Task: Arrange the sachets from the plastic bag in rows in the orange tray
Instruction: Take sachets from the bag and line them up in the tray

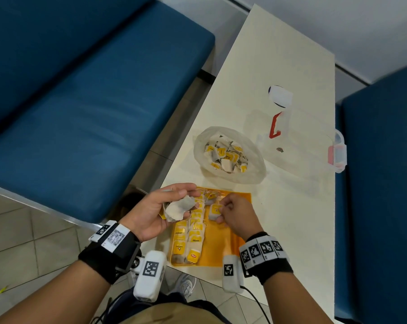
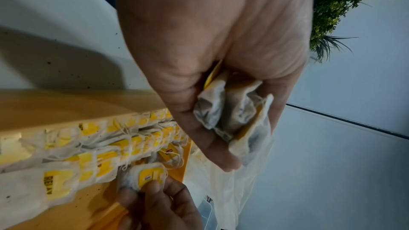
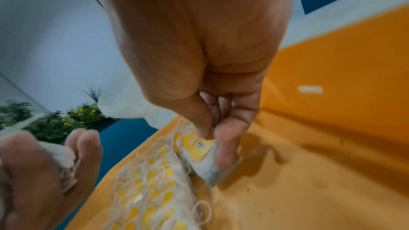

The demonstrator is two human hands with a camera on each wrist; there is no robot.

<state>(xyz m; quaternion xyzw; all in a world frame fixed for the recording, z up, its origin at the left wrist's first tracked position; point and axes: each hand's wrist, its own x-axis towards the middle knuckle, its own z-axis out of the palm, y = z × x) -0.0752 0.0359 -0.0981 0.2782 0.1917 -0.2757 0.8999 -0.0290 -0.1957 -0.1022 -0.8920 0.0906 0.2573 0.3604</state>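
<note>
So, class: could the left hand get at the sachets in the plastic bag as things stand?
Probably not readily: the left hand already holds a bundle of sachets. The way itself looks free, as the plastic bag lies open-mouthed just beyond the orange tray.

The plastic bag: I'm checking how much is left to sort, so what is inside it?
The plastic bag lies open on the table, holding a loose heap of sachets with yellow tags. Only the top layer shows; anything beneath it is covered.

Clear container (image 1: 298,146) on white table (image 1: 291,218); blue bench (image 1: 92,108) alongside.
</note>
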